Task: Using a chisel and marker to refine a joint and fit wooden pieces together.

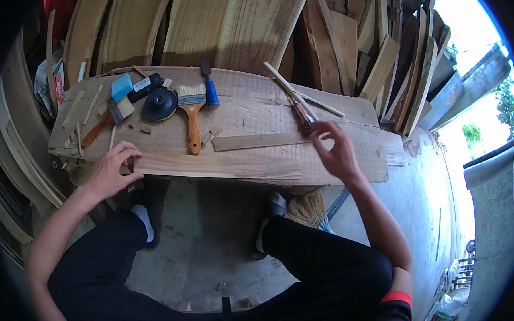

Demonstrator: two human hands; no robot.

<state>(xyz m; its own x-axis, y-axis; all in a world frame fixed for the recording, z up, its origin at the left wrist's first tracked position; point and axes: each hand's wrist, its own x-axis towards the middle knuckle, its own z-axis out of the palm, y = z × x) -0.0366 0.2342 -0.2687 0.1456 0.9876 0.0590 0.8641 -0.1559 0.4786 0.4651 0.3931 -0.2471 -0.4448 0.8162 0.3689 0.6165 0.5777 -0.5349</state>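
Observation:
My left hand [114,171] pinches the left end of a long flat wooden strip [222,166], which lies along the near edge of the wooden bench. My right hand [339,152] is at the right side of the bench, its fingers loosely curled and parted. Its fingertips are at the dark, ridged end of a wooden-handled tool [302,114]; whether they touch it is unclear. A thin light stick [279,75] lies against the tool's far end. Between the tool and the held strip rests a thinner wooden strip [258,141].
On the bench [242,114] lie a wide paintbrush [194,123], a smaller brush [103,125], a blue-handled chisel [211,95], a round black sanding pad [160,104] and a blue block [122,87]. Boards [228,27] lean behind. A broom [308,207] stands below.

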